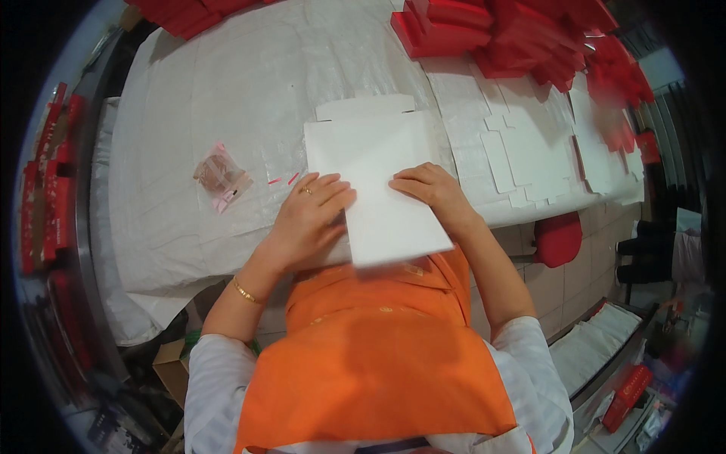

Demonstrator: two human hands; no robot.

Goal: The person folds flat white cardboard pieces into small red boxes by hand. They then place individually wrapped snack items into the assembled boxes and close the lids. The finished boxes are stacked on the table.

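A blank white cardboard box piece (374,147) lies in front of me, with a tabbed flap at its far end. Its near end juts past the table edge over my orange apron. My left hand (314,216) rests at its left edge, fingers stretched out and the tips on the card; a ring and a bracelet show on that side. Opposite it, my right hand (435,193) lays its outstretched fingers on the right edge of the card. Both thumbs are mostly hidden. Left of the card is a small clear packet (220,176) with pink and brown parts.
White sheeting covers the table (219,91). Small red strips (284,180) lie beside the card. Flat white cardboard blanks (529,155) are spread to the right, below piled red boxes (491,34). A red stool (558,239) stands under the right edge. More red boxes (49,189) line the left.
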